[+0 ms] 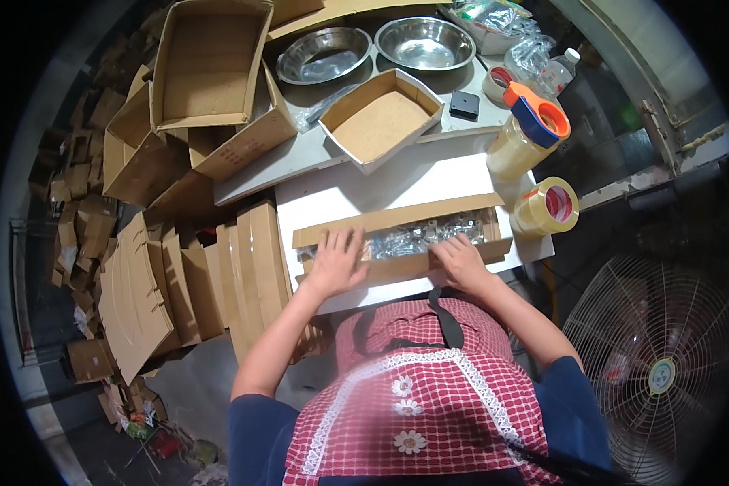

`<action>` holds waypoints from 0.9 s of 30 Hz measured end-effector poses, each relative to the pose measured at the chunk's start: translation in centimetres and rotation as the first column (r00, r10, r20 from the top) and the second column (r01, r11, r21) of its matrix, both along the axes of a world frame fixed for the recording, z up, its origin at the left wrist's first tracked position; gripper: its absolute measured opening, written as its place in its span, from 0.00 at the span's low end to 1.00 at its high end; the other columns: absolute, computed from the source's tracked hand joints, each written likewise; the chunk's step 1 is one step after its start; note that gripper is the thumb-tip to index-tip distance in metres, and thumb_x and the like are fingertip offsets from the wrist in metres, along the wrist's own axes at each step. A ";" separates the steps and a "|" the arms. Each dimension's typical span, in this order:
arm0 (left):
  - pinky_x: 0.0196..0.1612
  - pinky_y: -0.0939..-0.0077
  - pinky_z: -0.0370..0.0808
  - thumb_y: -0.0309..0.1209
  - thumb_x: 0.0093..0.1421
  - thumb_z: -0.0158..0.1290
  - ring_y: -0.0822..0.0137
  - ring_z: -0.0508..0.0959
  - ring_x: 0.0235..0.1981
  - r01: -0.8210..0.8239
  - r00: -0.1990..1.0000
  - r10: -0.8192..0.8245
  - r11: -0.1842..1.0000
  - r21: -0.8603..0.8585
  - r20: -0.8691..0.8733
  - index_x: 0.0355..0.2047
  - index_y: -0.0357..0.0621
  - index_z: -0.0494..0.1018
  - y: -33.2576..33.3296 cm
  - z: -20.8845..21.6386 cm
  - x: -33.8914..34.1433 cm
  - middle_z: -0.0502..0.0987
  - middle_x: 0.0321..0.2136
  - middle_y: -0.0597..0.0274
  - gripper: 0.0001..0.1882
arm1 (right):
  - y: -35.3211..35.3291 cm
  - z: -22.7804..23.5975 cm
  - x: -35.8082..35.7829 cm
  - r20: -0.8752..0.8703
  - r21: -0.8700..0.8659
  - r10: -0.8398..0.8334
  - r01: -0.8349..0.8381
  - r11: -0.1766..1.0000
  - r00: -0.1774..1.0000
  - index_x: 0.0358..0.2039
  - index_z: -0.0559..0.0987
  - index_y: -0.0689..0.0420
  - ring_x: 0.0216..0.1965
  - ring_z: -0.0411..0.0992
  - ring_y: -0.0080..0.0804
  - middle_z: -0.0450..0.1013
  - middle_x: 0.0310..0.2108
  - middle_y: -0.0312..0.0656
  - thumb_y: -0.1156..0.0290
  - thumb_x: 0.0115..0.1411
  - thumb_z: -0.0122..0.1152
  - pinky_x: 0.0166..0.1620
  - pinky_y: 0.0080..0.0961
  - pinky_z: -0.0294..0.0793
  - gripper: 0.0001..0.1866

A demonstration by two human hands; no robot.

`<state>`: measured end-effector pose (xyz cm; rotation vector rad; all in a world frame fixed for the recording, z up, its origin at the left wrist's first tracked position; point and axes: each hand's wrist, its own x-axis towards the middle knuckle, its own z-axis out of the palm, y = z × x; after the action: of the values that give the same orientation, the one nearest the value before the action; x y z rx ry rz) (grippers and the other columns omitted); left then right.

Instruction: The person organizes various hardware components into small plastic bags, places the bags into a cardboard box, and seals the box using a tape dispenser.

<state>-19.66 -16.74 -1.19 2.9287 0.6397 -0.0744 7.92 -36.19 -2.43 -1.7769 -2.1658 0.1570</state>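
Both hands, left hand (pixel 334 261) and right hand (pixel 458 261), sit on the long box (pixel 397 240), empty tray (pixel 381 119) behind it, tape rolls (pixel 546 204) right, flat cartons (pixel 251 267) left.

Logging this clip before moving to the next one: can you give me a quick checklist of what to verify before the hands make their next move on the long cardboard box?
1. Both hands on the box: ok. Left hand lies flat on it, right hand rests on its near flap.
2. Long cardboard box fully on the white table: ok.
3. Far flap open: ok, folded back.
4. Contents settled below the rim: cannot tell; the bagged metal parts fill the opening.
5. Tape within reach: ok. Tape roll sits right of the box, and the orange and blue tape dispenser stands behind it.
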 end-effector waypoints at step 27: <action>0.72 0.39 0.34 0.73 0.46 0.57 0.48 0.53 0.71 -0.179 0.967 0.192 0.980 -0.090 0.166 0.71 0.36 0.49 2.4 -1.4 3.3 0.57 0.67 0.43 0.66 | 8.4 0.3 -3.0 -0.105 0.113 0.235 -0.223 0.968 0.966 0.49 0.76 0.62 0.45 0.74 0.38 0.78 0.42 0.44 0.64 0.57 0.63 0.59 0.41 0.65 0.22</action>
<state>-16.40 -14.29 -2.59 2.7492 0.8580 0.1725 4.88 -27.81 -2.10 -1.4227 -2.2463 0.1987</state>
